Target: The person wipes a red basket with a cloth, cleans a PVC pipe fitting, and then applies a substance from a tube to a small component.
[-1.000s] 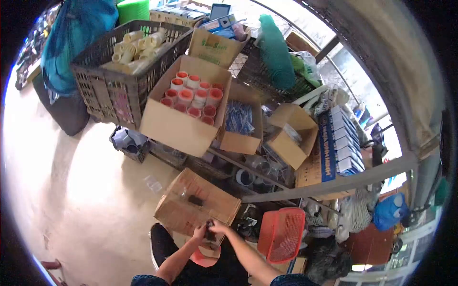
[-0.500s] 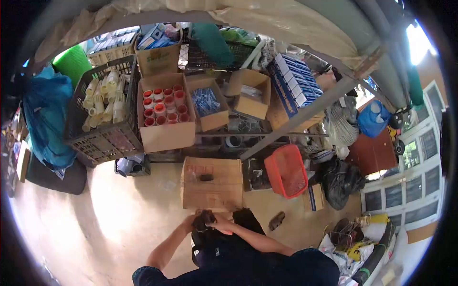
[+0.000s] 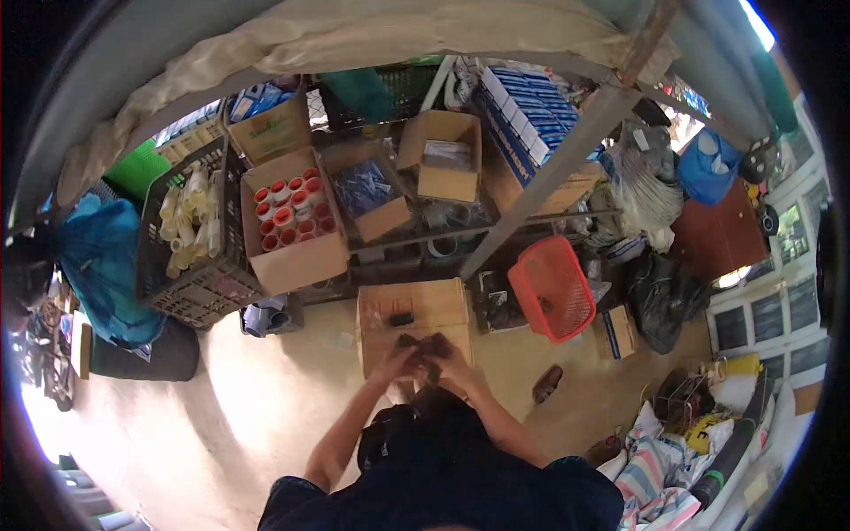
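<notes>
My left hand (image 3: 397, 363) and my right hand (image 3: 449, 365) are close together over the near edge of a closed cardboard box (image 3: 376, 307). Between them is a dark brown object (image 3: 423, 347), too small and blurred to name, with the fingers of both hands closed on it. On top of the box, just beyond my hands, lies a small black item (image 3: 401, 319).
Behind stand a carton of red-rimmed cylinders (image 3: 292, 265), a black crate (image 3: 199, 292) of cream tubes, a carton of blue packets (image 3: 385, 221) and a slanted metal bar (image 3: 553, 177). A red basket (image 3: 555, 288) is at the right, a sandal (image 3: 547, 384) on the floor.
Both hands have moved forward from near my lap to over the box, with the dark object between them. The camera view has shifted and tilted.
</notes>
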The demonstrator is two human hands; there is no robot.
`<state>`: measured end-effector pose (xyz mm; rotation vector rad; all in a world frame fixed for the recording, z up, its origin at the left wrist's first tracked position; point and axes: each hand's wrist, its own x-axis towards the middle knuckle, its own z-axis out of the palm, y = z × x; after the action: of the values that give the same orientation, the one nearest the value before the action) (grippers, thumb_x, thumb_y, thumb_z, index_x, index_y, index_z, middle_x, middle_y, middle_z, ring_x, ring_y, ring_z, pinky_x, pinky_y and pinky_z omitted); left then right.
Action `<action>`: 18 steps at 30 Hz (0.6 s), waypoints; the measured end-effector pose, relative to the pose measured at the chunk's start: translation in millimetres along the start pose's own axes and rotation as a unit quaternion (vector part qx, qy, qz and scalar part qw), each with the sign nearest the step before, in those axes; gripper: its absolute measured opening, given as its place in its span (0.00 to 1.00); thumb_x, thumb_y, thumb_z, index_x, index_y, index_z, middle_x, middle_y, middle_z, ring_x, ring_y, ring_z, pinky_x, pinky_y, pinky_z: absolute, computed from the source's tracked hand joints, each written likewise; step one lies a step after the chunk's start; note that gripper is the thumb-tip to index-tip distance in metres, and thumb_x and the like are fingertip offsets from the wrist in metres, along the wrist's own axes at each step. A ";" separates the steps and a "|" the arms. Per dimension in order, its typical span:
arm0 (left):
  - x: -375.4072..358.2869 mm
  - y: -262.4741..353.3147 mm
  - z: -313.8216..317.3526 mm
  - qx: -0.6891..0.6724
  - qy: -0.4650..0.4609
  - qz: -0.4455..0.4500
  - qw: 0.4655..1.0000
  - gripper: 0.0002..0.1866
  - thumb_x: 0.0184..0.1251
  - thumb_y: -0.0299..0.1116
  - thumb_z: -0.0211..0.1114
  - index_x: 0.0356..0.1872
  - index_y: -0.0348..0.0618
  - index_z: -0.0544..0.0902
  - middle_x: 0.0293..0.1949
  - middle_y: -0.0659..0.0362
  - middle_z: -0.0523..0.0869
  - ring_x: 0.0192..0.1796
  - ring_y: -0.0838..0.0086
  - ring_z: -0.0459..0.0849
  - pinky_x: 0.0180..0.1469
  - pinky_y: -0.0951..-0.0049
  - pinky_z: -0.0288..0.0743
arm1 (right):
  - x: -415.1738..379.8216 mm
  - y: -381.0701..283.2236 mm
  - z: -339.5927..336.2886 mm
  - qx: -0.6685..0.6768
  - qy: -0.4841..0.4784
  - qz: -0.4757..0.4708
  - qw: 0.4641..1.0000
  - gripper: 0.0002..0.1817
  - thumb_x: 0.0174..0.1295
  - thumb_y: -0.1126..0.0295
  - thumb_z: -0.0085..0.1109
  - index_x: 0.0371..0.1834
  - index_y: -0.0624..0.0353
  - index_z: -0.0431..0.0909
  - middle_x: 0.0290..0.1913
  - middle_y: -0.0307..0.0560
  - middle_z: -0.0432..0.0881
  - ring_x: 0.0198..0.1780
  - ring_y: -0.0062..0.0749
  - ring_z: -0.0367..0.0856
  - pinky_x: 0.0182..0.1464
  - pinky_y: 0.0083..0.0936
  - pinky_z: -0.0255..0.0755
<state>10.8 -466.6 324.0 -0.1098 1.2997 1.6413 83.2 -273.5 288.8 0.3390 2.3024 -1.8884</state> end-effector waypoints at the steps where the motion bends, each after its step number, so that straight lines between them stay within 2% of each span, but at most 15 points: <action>1: 4.0 19.5 1.3 0.134 -0.030 0.126 0.983 0.27 0.70 0.50 0.54 0.61 0.40 0.69 0.47 0.50 0.83 0.42 0.54 0.84 0.44 0.53 0.79 | 7.6 10.7 -10.0 0.135 0.056 0.075 0.986 0.23 0.52 0.71 0.68 0.51 0.68 0.75 0.52 0.47 0.78 0.55 0.34 0.75 0.58 0.29 0.68; 2: 12.3 33.8 -3.2 -0.065 -0.027 0.113 0.991 0.25 0.69 0.47 0.56 0.59 0.40 0.72 0.46 0.49 0.84 0.40 0.55 0.85 0.42 0.55 0.80 | 8.4 30.2 -22.1 0.142 0.057 0.077 0.985 0.23 0.52 0.71 0.68 0.51 0.68 0.75 0.52 0.47 0.78 0.55 0.34 0.75 0.58 0.29 0.68; 4: 18.0 96.8 4.4 0.148 0.109 0.157 0.970 0.20 0.66 0.42 0.60 0.52 0.38 0.78 0.42 0.48 0.85 0.39 0.55 0.85 0.41 0.60 0.79 | -4.8 98.2 -38.1 0.144 0.181 0.166 0.959 0.21 0.52 0.71 0.68 0.49 0.68 0.76 0.48 0.47 0.80 0.50 0.34 0.78 0.53 0.29 0.71; 5: 11.0 154.8 23.2 0.532 0.214 0.192 0.797 0.17 0.63 0.40 0.63 0.47 0.37 0.80 0.41 0.47 0.85 0.39 0.56 0.85 0.41 0.62 0.78 | -10.8 135.6 -43.0 0.147 0.221 0.196 0.944 0.21 0.52 0.71 0.68 0.48 0.68 0.76 0.46 0.46 0.81 0.48 0.33 0.78 0.51 0.29 0.73; 6: 20.4 188.9 36.5 0.467 0.239 0.303 0.796 0.16 0.60 0.38 0.65 0.42 0.34 0.81 0.40 0.45 0.84 0.39 0.54 0.85 0.42 0.62 0.77 | -13.7 177.6 -48.1 0.139 0.289 0.198 0.926 0.21 0.52 0.71 0.68 0.49 0.68 0.76 0.46 0.46 0.81 0.46 0.33 0.79 0.49 0.28 0.74; 7: 33.3 214.0 45.0 0.395 0.259 0.406 0.782 0.16 0.58 0.37 0.67 0.37 0.32 0.82 0.39 0.44 0.84 0.38 0.53 0.84 0.42 0.62 0.76 | -32.1 200.6 -52.8 0.157 0.309 0.198 0.917 0.22 0.52 0.70 0.68 0.49 0.68 0.76 0.45 0.47 0.81 0.45 0.33 0.79 0.48 0.28 0.74; 9: 72.4 257.4 49.8 0.479 0.285 0.331 0.761 0.18 0.55 0.36 0.68 0.43 0.33 0.80 0.43 0.46 0.83 0.44 0.51 0.82 0.47 0.62 0.75 | -73.2 235.3 -60.0 0.219 0.306 0.191 0.907 0.25 0.50 0.69 0.69 0.50 0.67 0.74 0.44 0.47 0.81 0.44 0.33 0.80 0.47 0.28 0.75; 11: 110.7 295.1 66.9 0.593 0.305 0.473 0.575 0.23 0.53 0.35 0.69 0.50 0.35 0.77 0.48 0.46 0.81 0.52 0.52 0.78 0.51 0.62 0.74 | -113.6 235.7 -59.7 0.112 0.355 0.250 0.894 0.27 0.45 0.64 0.71 0.48 0.66 0.76 0.43 0.49 0.82 0.42 0.33 0.80 0.46 0.29 0.75; 12: 138.1 310.6 61.7 0.649 0.281 0.495 0.505 0.24 0.53 0.34 0.68 0.52 0.37 0.75 0.50 0.47 0.80 0.55 0.52 0.76 0.54 0.60 0.72 | -137.3 231.8 -59.5 0.043 0.334 0.288 0.897 0.26 0.43 0.61 0.71 0.44 0.66 0.78 0.40 0.49 0.83 0.41 0.32 0.81 0.46 0.29 0.76; 13: 163.4 319.0 54.4 0.675 0.266 0.504 0.468 0.25 0.53 0.33 0.68 0.53 0.38 0.75 0.50 0.47 0.79 0.56 0.52 0.75 0.55 0.59 0.71 | -161.4 233.5 -60.8 -0.026 0.310 0.324 0.893 0.26 0.41 0.59 0.72 0.41 0.67 0.79 0.38 0.48 0.84 0.41 0.32 0.82 0.46 0.29 0.76; 14: 189.3 326.7 46.6 0.698 0.250 0.514 0.430 0.25 0.53 0.33 0.68 0.54 0.39 0.74 0.51 0.47 0.79 0.57 0.52 0.74 0.57 0.58 0.70 | -185.7 271.2 -56.6 -0.016 0.295 0.382 0.876 0.25 0.41 0.58 0.71 0.39 0.67 0.81 0.36 0.49 0.84 0.41 0.33 0.83 0.47 0.30 0.76; 15: 207.3 332.0 40.8 0.706 0.225 0.467 0.483 0.23 0.53 0.31 0.66 0.53 0.41 0.75 0.50 0.47 0.79 0.56 0.53 0.75 0.57 0.55 0.68 | -201.4 305.6 -51.8 -0.007 0.277 0.438 0.855 0.24 0.41 0.57 0.71 0.37 0.66 0.83 0.34 0.49 0.85 0.41 0.34 0.84 0.47 0.31 0.76; 16: 218.4 335.8 40.2 0.710 0.197 0.416 0.533 0.21 0.54 0.29 0.65 0.51 0.42 0.76 0.49 0.47 0.80 0.56 0.53 0.76 0.58 0.52 0.67 | -212.2 295.4 -53.4 -0.004 0.279 0.439 0.854 0.24 0.41 0.57 0.71 0.37 0.66 0.83 0.34 0.49 0.85 0.41 0.34 0.84 0.47 0.31 0.76; 17: 223.5 340.4 46.4 0.711 0.193 0.417 0.532 0.21 0.54 0.29 0.65 0.51 0.42 0.76 0.49 0.47 0.80 0.56 0.53 0.76 0.58 0.52 0.67 | -229.7 273.2 -56.7 -0.032 0.267 0.432 0.861 0.28 0.43 0.55 0.70 0.43 0.65 0.80 0.40 0.53 0.84 0.45 0.40 0.82 0.48 0.35 0.76; 18: 224.9 344.6 55.2 0.712 0.192 0.359 0.572 0.18 0.55 0.29 0.63 0.50 0.42 0.78 0.48 0.48 0.81 0.55 0.54 0.77 0.58 0.51 0.67 | -241.0 260.8 -56.1 -0.060 0.256 0.425 0.866 0.32 0.44 0.52 0.69 0.49 0.64 0.78 0.47 0.56 0.82 0.49 0.47 0.81 0.50 0.39 0.76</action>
<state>-325.0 -256.5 448.2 1.2549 2.8898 0.5635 386.0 -190.1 113.9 1.6736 1.9418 -1.2674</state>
